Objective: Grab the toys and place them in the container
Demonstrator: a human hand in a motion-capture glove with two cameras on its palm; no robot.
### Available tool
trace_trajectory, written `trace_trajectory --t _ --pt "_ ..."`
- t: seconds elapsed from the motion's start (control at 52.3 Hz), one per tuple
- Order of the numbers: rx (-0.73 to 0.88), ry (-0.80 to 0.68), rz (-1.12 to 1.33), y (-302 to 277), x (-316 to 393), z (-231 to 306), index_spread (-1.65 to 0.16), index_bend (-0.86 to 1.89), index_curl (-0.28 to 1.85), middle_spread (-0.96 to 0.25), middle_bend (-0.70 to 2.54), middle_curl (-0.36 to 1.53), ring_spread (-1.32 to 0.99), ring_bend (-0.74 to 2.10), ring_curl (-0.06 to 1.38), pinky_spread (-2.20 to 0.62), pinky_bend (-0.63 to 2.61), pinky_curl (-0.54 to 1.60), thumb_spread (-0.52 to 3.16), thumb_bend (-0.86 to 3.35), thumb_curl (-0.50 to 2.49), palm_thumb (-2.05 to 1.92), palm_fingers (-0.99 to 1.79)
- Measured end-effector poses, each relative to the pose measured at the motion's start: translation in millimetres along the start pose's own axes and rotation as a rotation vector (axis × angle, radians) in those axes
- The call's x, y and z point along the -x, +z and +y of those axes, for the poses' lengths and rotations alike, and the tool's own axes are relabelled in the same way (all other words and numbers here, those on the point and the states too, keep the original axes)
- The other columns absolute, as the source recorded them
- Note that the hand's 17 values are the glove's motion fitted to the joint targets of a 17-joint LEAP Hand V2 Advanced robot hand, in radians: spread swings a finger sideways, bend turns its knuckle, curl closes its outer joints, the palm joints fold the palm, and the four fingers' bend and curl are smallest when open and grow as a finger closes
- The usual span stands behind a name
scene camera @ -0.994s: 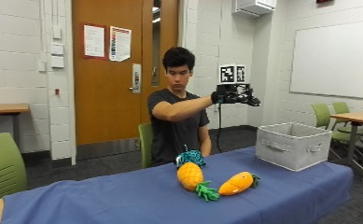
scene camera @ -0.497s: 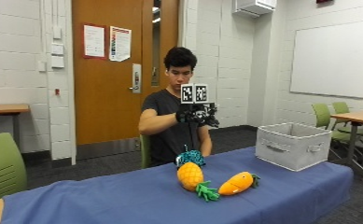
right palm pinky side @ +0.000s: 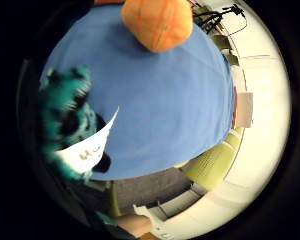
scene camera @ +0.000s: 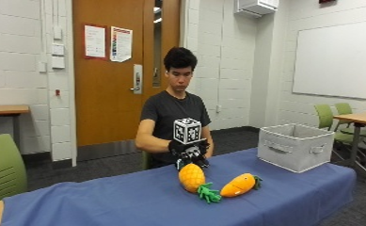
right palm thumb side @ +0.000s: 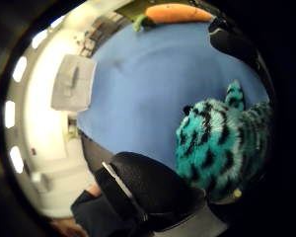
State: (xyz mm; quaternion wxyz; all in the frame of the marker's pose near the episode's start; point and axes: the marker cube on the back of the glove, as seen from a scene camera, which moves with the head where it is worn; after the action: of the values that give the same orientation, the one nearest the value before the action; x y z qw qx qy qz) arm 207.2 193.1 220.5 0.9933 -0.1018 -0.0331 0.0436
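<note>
While the gloved right hand [scene camera: 188, 153] hovers low behind the pineapple [scene camera: 192, 177], its fingers near a teal plush [right palm thumb side: 222, 143] on the blue cloth [scene camera: 139, 202], I cannot tell if it grips. Right of the pineapple lies the carrot [scene camera: 239, 185], then the grey bin [scene camera: 293, 147].

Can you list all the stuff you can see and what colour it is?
Pineapple toy: one, orange with green leaves, middle of the table.
Carrot toy: one, orange with green top, beside the pineapple toy.
Furry toy: one, teal with black stripes, close under the gloved hand; the outside view hides it.
Container: one, grey, at the table's end.
Tablecloth: one, blue, over the table.
Chairs: green, around the room.
Door: one, brown, behind the person.
Whiteboard: one, white, on the wall.
Right hand: one, black glove, down at the furry toy.
</note>
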Motion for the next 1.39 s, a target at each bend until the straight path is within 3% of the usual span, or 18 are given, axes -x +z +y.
trace_trajectory --t 0.191,0.459,0.631,0.726,0.841,0.975,1.127,1.395 --pt "0.09 0.017 -0.03 21 -8 12 -0.31 0.42 0.48 -0.16 0.15 0.33 -0.37 0.16 0.2 -0.07 0.35 0.34 0.89 -0.12 0.09 -0.17 0.12" --pt "0.076 0.009 -0.054 21 -8 25 -0.32 0.74 0.57 -0.14 0.13 0.28 -0.29 0.11 0.14 0.0 0.6 0.4 0.91 -0.05 0.15 -0.05 0.04" --pt "0.025 0.024 -0.051 10 -13 23 -0.31 0.96 0.65 -0.12 0.19 0.29 -0.28 0.23 0.14 0.0 0.64 0.4 1.11 0.06 0.21 0.14 0.29" --pt "-0.013 0.026 0.005 7 -16 23 -0.3 0.9 0.67 -0.13 0.2 0.3 -0.28 0.35 0.17 -0.04 0.67 0.39 1.19 0.14 0.26 0.29 0.4" --pt "-0.069 0.033 0.083 -3 -25 6 -0.3 0.67 0.69 -0.16 0.23 0.32 -0.38 0.73 0.28 -0.19 0.77 0.41 1.25 0.26 0.35 0.51 0.69" --pt "-0.063 0.045 0.119 -11 -20 -7 -0.32 0.33 0.7 -0.28 0.49 0.41 -0.44 0.96 0.36 -0.34 0.84 0.41 1.12 0.24 0.43 0.58 0.99" --pt "-0.093 0.027 0.139 -42 -4 -23 -0.36 0.12 0.74 -0.35 0.64 0.48 -0.44 1.07 0.42 -0.42 0.81 0.4 0.96 0.21 0.51 0.62 1.05" --pt "-0.277 -0.071 0.13 -179 81 -78 -0.41 0.09 0.87 -0.4 0.75 0.55 -0.43 1.12 0.45 -0.46 0.87 0.39 0.8 0.16 0.63 0.65 1.02"
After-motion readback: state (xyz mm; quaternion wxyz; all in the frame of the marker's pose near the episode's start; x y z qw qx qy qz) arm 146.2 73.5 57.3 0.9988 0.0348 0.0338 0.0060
